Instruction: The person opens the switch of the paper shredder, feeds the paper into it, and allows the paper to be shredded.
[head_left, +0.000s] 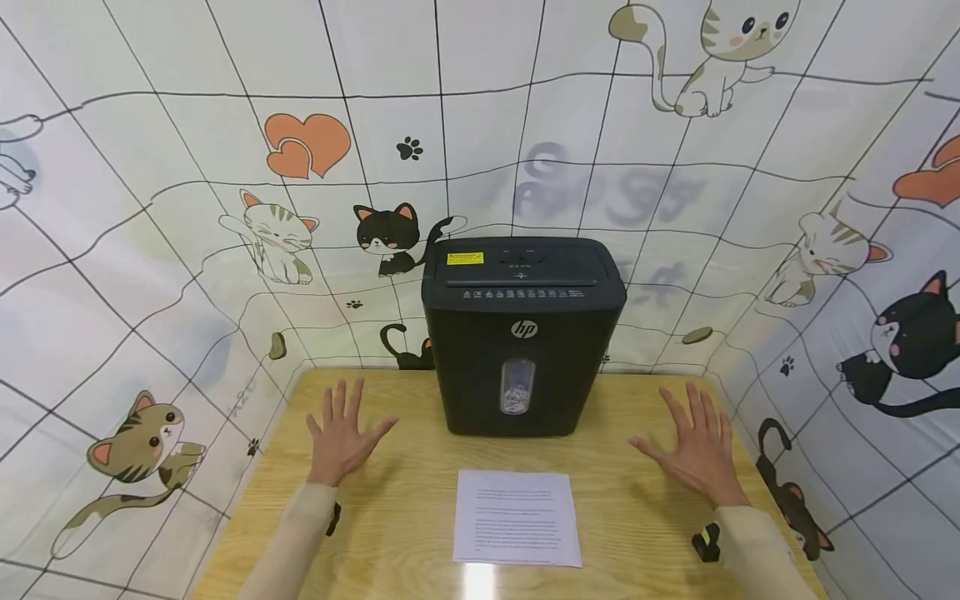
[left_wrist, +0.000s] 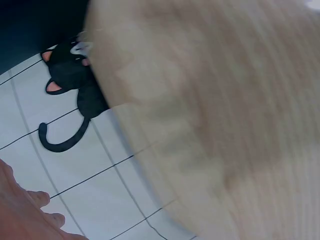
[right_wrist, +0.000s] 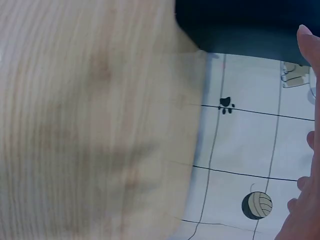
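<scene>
A black HP paper shredder [head_left: 480, 358] stands upright at the back of the wooden table, with white shreds behind its small front window [head_left: 517, 387]. In front of it, a printed sheet of paper [head_left: 517, 518] lies flat. My left hand [head_left: 341, 437] is held over the table left of the shredder, fingers straight and spread, touching nothing. To the right, my right hand [head_left: 697, 450] is spread the same way, apart from shredder and paper. Each wrist view catches only part of its hand, the left hand [left_wrist: 25, 215] and the right hand [right_wrist: 305, 200], at the frame's edge.
White curtains [head_left: 300, 208] printed with cats and a grid enclose the table [head_left: 390, 533] at the back and both sides. The shredder stands close to the back curtain. A yellow label [head_left: 465, 258] and a feed slot [head_left: 521, 284] are on its top.
</scene>
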